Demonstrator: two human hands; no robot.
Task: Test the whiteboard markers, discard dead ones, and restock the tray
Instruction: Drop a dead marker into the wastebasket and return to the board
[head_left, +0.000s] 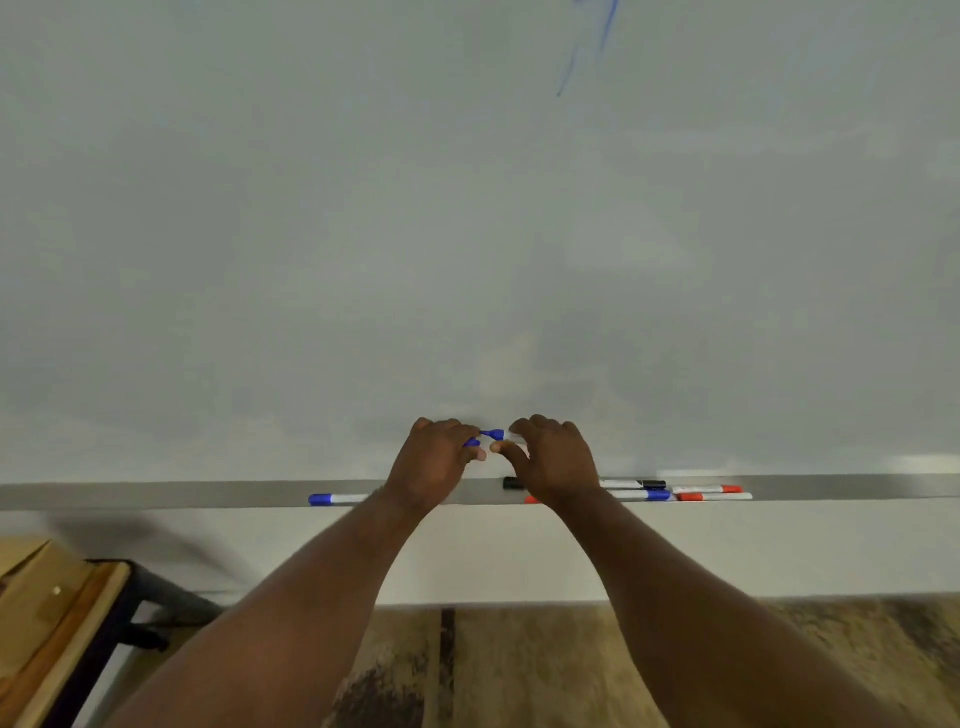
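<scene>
Both hands meet just above the grey marker tray (156, 493), in front of the whiteboard (415, 208). My left hand (434, 460) is closed on a blue cap (471, 442). My right hand (553, 460) grips the blue marker (493, 434), whose blue tip end points left toward the cap; its white barrel is mostly hidden by the fingers. Cap and marker are close together, slightly apart. On the tray lie a blue-capped marker (332, 499) at the left and several markers at the right: a black one (636, 484), red ones (709, 489) and a blue one (652, 496).
A blue scribble (587, 52) marks the whiteboard's upper right. A wooden table with dark metal legs (57, 623) stands at the lower left. Below the board are a white wall strip and a brown patterned floor (519, 670).
</scene>
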